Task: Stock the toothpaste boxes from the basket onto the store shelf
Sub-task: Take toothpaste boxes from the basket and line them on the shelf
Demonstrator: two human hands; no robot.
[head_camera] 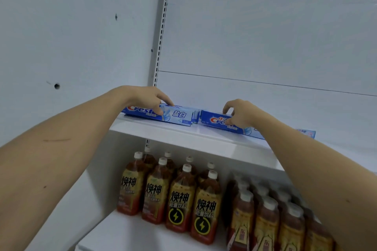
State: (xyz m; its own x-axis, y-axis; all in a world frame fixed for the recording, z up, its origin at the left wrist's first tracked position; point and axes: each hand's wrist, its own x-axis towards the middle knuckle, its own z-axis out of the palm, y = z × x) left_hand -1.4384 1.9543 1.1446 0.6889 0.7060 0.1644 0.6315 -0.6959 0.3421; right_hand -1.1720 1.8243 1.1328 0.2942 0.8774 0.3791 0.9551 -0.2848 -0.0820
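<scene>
upper shelf [163,128]: toothpaste boxes [179,115]; lower shelf [126,230]: drink bottles [206,206]

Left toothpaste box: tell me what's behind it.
Behind the left toothpaste box, edges of more blue boxes peek out at its right end. The front box and the left hand hide their number.

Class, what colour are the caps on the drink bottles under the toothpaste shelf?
White caps, clearest in the head view.

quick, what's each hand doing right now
Left hand: pinches the left Crest toothpaste box on the shelf.
Right hand: grips the right Crest toothpaste box.
</scene>
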